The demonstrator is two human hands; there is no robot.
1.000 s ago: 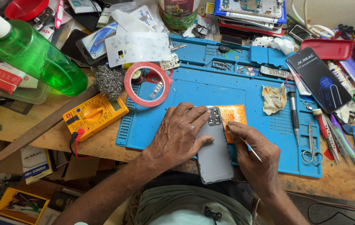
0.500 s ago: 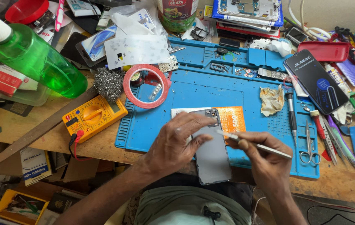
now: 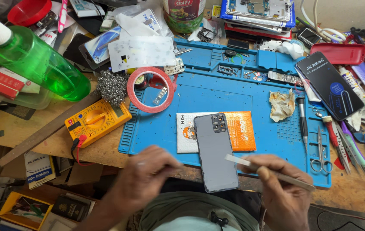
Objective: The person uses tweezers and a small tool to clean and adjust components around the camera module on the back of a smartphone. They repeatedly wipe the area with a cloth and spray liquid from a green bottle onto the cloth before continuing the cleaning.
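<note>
Head view:
- Grey slab-shaped smartphone [image 3: 215,152], back side up with a dark square camera block at its far end, lying on the blue silicone work mat [image 3: 216,92].
- Long axis running away from the body, near end hanging past the mat's front edge, far end resting over an orange-and-white flat packet [image 3: 241,130].
- Left hand [image 3: 142,179] just left of the phone's near half, blurred; fingers curled inward, grip not readable, nothing clearly held, contact with the phone's edge not certain.
- Right hand [image 3: 283,194] just right of the phone's near corner, closed around a thin pale flat-bladed pry tool [image 3: 251,164].
- Tool tip pointing left, right at the phone's right long edge; touching or only hovering, cannot tell.
- Phone between the two hands, right hand's tool the nearer of the two.
- Beyond the phone on the mat: red tape ring [image 3: 150,90]; to the phone's left, off the mat, yellow multimeter [image 3: 97,119].
</note>
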